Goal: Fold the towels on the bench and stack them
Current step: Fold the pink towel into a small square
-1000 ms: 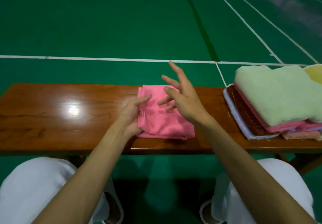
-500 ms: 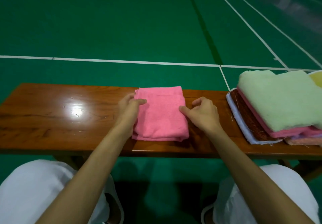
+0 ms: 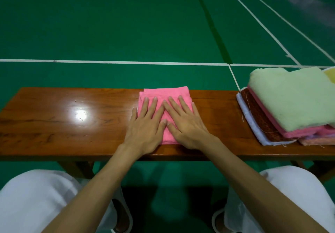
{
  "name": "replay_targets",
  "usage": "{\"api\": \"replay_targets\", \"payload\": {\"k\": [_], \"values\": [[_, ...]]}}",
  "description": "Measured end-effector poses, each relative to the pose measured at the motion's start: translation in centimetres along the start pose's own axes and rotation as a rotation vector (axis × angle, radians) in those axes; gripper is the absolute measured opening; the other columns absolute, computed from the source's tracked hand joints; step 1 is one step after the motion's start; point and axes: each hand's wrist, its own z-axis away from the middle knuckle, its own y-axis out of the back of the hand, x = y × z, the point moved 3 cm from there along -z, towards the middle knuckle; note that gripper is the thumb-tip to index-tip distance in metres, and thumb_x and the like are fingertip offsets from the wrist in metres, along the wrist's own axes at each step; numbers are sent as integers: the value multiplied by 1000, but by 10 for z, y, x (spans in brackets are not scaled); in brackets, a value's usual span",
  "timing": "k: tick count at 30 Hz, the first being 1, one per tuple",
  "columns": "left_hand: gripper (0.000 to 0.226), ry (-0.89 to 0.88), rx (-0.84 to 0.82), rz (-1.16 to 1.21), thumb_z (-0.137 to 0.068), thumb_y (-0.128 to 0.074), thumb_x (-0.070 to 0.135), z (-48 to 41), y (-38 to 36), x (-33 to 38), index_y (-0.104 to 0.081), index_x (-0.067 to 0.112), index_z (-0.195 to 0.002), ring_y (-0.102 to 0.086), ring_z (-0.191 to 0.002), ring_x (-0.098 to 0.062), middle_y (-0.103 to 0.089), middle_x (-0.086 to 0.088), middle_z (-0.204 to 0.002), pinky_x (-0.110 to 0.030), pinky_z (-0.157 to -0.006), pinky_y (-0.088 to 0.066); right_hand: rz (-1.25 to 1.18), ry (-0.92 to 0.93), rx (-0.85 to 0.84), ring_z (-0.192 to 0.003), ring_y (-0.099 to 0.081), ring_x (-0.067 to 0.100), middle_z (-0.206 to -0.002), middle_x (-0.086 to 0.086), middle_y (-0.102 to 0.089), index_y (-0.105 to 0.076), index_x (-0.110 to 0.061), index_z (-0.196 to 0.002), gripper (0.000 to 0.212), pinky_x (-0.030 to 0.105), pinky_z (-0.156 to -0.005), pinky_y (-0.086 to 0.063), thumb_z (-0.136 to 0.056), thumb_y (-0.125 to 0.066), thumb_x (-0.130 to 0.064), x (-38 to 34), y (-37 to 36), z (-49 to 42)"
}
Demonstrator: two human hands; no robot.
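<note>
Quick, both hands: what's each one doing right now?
Left hand: open, fingers straight, pressing flat on the pink towel.
Right hand: open, fingers straight, pressing flat on the same towel.

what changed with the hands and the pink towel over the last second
The right hand, raised over the pink towel a second ago, came down; it and the left hand gripped the towel's side edges, then let go. Both now lie flat on it, fingers straight. The towel stays folded on the bench; the towel stack at right is unmoved.

Bare forearms (image 3: pixel 97 184), white trousers (image 3: pixel 34 198), white slippers (image 3: pixel 126 214)
</note>
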Motion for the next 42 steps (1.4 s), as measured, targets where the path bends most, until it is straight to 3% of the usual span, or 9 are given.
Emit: {"api": "replay_targets", "payload": {"k": [15, 22, 25, 27, 31, 35, 38, 40, 42], "values": [[73, 26, 12, 79, -104, -8, 63, 13, 5, -21, 12, 25, -163, 28, -154, -20, 23, 5, -169, -43, -120, 17, -18, -120, 17, -156, 18, 19, -171, -6, 14, 4, -28, -164, 70, 50, -128, 5, -101, -9, -55, 39, 2, 13], [74, -42, 126, 235, -101, -12, 70, 26, 14, -17, -11, 33, -165, 17, -157, -12, 0, 10, -171, -46, -127, 10, -116, 102, 352, -157, -18, 17, -168, 2, -26, -44, -17, -155, 57, 49, -125, -23, -107, -36, -48, 27, 11, 35], [79, -127, 153, 249, -96, -28, 80, 41, 13, -23, -36, 32, -159, -5, -159, -8, -21, 10, -168, -44, -128, -8, -83, 175, 218, -157, -16, 19, -169, 4, -22, -39, -19, -157, 78, 52, -124, -25, -99, -39, -71, 22, 1, 51], [94, -174, 139, 213, -86, -45, 88, 50, 11, -28, -34, 31, -160, -8, -158, -7, -19, 9, -170, -38, -126, -10, -52, 195, 164, -159, -8, 18, -171, 1, -16, -29, -23, -161, 96, 54, -126, -20, -89, -44, -84, 23, -3, 60], [113, -245, 92, 102, -71, -84, 63, 67, 7, -32, -26, 31, -162, -12, -157, -11, -16, 8, -171, -39, -122, -18, -27, 259, 177, -158, -11, 23, -170, 2, -19, -29, -19, -161, 110, 55, -125, -20, -75, -73, -72, 27, -4, 78], [89, -295, 191, 152, -66, -94, 24, 82, 15, -32, -56, 26, -146, -45, -138, -17, -50, 10, -154, -51, -103, -49, -35, 283, 301, -137, -46, 28, -152, 2, -53, -61, -17, -141, 80, 54, -100, -48, -71, -85, -46, 30, 1, 92], [59, -293, 307, 303, -69, -85, 16, 89, 20, -35, -72, 31, -125, -53, -109, -11, -58, 35, -130, -49, -82, -51, -225, 285, 382, -113, -57, 22, -127, -4, -71, -77, -17, -117, 51, 46, -81, -53, -72, -76, -41, 35, 11, 99], [47, -201, 290, 506, -75, -77, 26, 92, 20, -40, -74, 39, -120, -52, -99, -11, -58, 41, -110, -46, -79, -51, -438, 223, 363, -103, -58, 17, -109, -12, -73, -79, -21, -109, 39, 41, -76, -55, -75, -77, -40, 38, 16, 100], [36, -71, 220, 752, -82, -72, 55, 90, 23, -41, -71, 48, -118, -54, -96, -12, -60, 25, -98, -36, -79, -51, -626, 128, 294, -92, -58, 13, -93, -19, -69, -77, -35, -101, 21, 39, -71, -53, -83, -72, -44, 40, 22, 96]]}}
